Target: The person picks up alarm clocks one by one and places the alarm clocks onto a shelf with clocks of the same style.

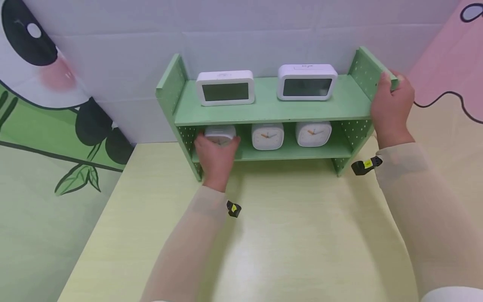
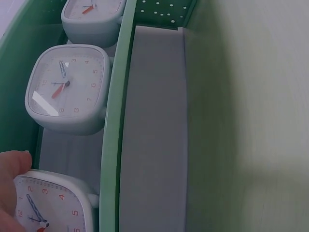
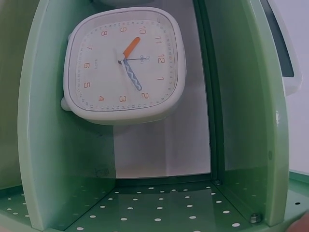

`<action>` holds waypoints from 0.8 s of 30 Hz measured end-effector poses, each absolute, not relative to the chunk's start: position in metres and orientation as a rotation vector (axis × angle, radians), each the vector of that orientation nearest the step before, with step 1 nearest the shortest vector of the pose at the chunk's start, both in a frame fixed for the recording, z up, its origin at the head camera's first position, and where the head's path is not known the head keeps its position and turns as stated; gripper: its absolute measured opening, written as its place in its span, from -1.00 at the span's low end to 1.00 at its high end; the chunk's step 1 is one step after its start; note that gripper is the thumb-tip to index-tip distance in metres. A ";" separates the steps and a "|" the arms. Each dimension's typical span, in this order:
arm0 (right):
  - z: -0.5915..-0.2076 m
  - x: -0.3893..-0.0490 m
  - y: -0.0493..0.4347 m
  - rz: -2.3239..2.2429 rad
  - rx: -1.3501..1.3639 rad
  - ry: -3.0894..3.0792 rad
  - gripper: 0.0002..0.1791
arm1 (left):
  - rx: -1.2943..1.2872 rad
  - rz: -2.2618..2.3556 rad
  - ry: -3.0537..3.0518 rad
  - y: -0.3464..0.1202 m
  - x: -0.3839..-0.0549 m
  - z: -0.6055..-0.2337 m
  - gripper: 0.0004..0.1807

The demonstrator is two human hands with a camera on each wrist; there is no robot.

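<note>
A green two-tier shelf [image 1: 271,112] stands against the wall. On its lower board, my left hand [image 1: 216,159] grips the leftmost white alarm clock [image 1: 220,132], thumb on one side and fingers on the other. The left wrist view shows that clock [image 2: 53,205] at the lower left, partly covered by my thumb [image 2: 17,164]. Beside it sit a middle alarm clock [image 1: 267,136] and a right alarm clock [image 1: 313,134], both upright with orange hour hands. My right hand [image 1: 394,105] holds the front edge of the shelf's right side panel, fingers wrapped over it.
Two white digital clocks stand on the upper board, a left one [image 1: 225,88] and a right one [image 1: 307,82]. The shelf rests on a pale wooden table [image 1: 286,235]. Behind it hangs a wall covering [image 1: 241,46] with cartoon prints.
</note>
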State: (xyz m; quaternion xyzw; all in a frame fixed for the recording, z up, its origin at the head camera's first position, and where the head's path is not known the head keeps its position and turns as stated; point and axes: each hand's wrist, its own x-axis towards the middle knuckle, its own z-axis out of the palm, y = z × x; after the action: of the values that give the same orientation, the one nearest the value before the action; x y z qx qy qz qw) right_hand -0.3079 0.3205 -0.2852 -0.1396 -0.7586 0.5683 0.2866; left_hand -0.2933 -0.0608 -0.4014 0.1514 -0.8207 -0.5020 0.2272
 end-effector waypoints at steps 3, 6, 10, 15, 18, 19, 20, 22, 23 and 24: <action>-0.285 -0.307 0.320 1.514 -0.383 -2.031 -0.51 | 0.430 -1.361 -2.257 -0.058 -0.296 -0.405 0.19; -0.285 -0.307 0.320 1.551 -0.389 -2.016 -0.52 | 0.448 -1.339 -2.250 -0.054 -0.298 -0.407 0.19; -0.286 -0.309 0.319 1.609 -0.399 -1.990 -0.53 | 0.461 -1.332 -2.230 -0.052 -0.299 -0.407 0.19; -0.287 -0.309 0.318 1.568 -0.381 -1.982 -0.55 | 0.462 -1.335 -2.217 -0.051 -0.300 -0.406 0.23; -0.287 -0.311 0.318 1.533 -0.359 -1.962 -0.57 | 0.445 -1.373 -2.215 -0.051 -0.301 -0.406 0.31; -0.287 -0.311 0.319 1.529 -0.353 -1.957 -0.58 | 0.439 -1.388 -2.215 -0.051 -0.301 -0.405 0.34; -0.286 -0.312 0.319 1.535 -0.348 -1.949 -0.59 | 0.441 -1.409 -2.222 -0.052 -0.301 -0.405 0.36; -0.286 -0.312 0.320 1.540 -0.349 -1.950 -0.58 | 0.454 -1.441 -2.242 -0.053 -0.297 -0.404 0.40; -0.287 -0.312 0.320 1.526 -0.354 -1.961 -0.57 | 0.455 -1.464 -2.246 -0.055 -0.294 -0.404 0.40; -0.286 -0.312 0.320 1.547 -0.361 -1.956 -0.58 | 0.446 -1.483 -2.248 -0.057 -0.290 -0.405 0.38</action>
State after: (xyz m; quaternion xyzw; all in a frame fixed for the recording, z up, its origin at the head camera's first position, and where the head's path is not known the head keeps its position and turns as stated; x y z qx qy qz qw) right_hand -0.3124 0.3200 -0.2864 -0.1363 -0.7392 0.5845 0.3057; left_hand -0.2902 -0.0567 -0.4046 0.1598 -0.8062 -0.5318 0.2044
